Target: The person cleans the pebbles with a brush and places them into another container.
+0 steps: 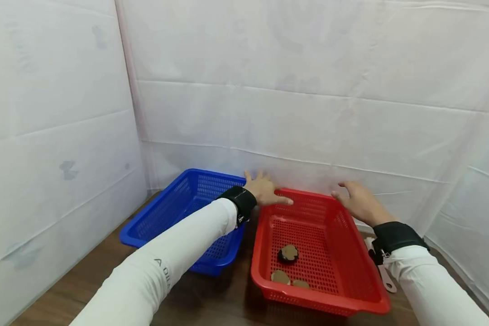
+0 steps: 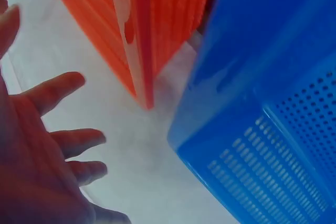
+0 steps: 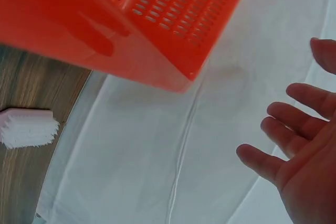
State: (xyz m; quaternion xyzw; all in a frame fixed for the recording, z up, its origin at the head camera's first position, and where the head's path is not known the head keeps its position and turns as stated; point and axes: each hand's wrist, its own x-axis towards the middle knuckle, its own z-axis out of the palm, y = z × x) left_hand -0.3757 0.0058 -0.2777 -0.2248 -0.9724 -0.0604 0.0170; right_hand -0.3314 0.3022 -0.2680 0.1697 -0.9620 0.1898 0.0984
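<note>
A blue perforated plastic basket stands left of a red perforated plastic basket on the wooden bench. By the red basket's far left corner, the left hand spreads empty fingers. Three flattish brown pieces lie inside the red basket. The right hand, empty and relaxed, is near its far right corner; a white-bristled brush lies right of it.

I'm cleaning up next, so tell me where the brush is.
In the head view, the brush lies on the table, just right of the red basket, partly hidden by the right wristband.
</note>
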